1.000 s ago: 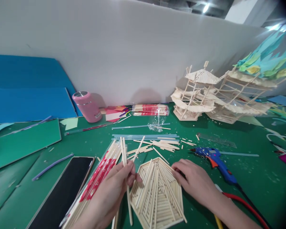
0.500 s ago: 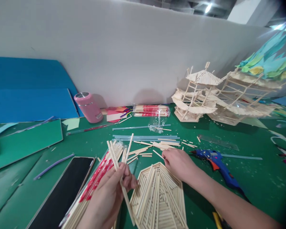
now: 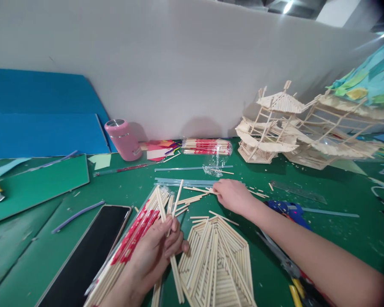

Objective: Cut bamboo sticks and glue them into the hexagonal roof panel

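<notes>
Low in the middle, the left hand (image 3: 158, 245) pinches long sticks (image 3: 176, 279), probably so they stay together. Right of center, the right hand (image 3: 233, 196) touches short sticks (image 3: 211, 191); I can't tell if it grips one. The stick panel (image 3: 214, 268) lies flat at the bottom, likely to stay steady.

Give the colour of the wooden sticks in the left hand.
The wooden sticks are pale cream, seen best in the head view.

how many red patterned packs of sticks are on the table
2 in view: one pack lies beside the left hand, partly hidden by it; the other pack lies near the white wall. Others may be hidden under that hand.
</notes>
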The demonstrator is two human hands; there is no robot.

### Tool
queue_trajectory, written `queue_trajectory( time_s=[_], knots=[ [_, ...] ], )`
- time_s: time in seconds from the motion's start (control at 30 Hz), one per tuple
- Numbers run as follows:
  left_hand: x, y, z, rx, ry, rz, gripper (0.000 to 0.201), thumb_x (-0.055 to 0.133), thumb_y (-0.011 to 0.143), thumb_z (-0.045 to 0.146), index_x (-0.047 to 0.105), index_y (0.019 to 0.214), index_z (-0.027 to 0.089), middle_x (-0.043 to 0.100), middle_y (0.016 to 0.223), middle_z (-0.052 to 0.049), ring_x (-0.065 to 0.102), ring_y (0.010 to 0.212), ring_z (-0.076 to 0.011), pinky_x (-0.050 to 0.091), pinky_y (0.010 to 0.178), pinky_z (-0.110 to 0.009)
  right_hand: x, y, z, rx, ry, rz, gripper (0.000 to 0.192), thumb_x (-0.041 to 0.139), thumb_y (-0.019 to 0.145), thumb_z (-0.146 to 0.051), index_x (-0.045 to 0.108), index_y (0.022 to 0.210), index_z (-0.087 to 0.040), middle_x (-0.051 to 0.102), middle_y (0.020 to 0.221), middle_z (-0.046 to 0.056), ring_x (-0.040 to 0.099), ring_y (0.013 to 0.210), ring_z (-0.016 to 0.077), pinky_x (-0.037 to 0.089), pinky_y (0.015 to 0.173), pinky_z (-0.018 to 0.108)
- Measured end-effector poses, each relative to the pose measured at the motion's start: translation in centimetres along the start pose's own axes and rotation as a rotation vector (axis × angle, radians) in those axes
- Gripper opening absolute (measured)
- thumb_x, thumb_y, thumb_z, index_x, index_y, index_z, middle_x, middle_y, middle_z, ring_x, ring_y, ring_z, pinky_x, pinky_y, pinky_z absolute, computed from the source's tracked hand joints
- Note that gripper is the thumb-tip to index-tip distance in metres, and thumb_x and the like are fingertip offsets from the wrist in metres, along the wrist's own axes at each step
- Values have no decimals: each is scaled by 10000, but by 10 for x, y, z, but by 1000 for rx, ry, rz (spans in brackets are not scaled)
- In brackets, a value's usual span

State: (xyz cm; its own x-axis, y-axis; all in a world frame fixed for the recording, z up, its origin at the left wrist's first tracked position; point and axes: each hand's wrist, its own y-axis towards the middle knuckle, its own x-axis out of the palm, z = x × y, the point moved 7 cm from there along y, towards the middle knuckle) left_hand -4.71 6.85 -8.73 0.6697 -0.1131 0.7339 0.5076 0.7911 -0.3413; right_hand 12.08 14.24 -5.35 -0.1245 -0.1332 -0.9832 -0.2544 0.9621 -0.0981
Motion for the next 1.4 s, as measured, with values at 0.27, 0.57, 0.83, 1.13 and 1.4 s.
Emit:
queue_trajectory(
  time_s=[0.27, 0.57, 0.83, 1.13, 1.4],
  knots=[
    [-3, 3, 0, 5, 8, -29, 345, 312, 892, 266, 519, 635, 163, 252, 463, 74, 200, 413, -64, 421, 650, -319, -10, 16, 33, -35, 355, -187, 163, 535, 737, -258, 651, 808, -168, 665, 730, -5, 585, 674, 126, 423, 581, 211],
    [-3, 3, -1, 1, 17, -21, 336, 319, 890, 268, 510, 632, 167, 254, 466, 73, 201, 418, -65, 413, 653, -320, -13, 16, 43, -20, 564, -219, 223, 523, 690, -260, 680, 802, -149, 668, 709, 21, 565, 631, 137, 403, 571, 226],
    [-3, 3, 0, -4, 10, -16, 332, 326, 888, 268, 516, 638, 161, 264, 469, 74, 208, 417, -62, 419, 643, -310, -2, 19, 29, -50, 593, -225, 180, 542, 668, -221, 673, 774, -156, 661, 701, 6, 568, 649, 135, 402, 573, 219],
    [-2, 2, 1, 3, 5, -6, 316, 369, 875, 278, 522, 628, 154, 254, 454, 82, 207, 401, -53, 427, 605, -280, -17, 12, 28, 28, 567, -16, 180, 532, 723, -207, 647, 856, -165, 664, 851, 44, 588, 762, 159, 427, 665, 258],
    [-1, -2, -1, -2, 11, -15, 326, 351, 882, 273, 532, 643, 147, 228, 450, 86, 194, 395, -47, 409, 561, -242, -30, -33, 37, 74, 465, 87, 205, 431, 799, -253, 614, 854, -178, 651, 759, 18, 577, 646, 130, 411, 548, 221]
  ],
)
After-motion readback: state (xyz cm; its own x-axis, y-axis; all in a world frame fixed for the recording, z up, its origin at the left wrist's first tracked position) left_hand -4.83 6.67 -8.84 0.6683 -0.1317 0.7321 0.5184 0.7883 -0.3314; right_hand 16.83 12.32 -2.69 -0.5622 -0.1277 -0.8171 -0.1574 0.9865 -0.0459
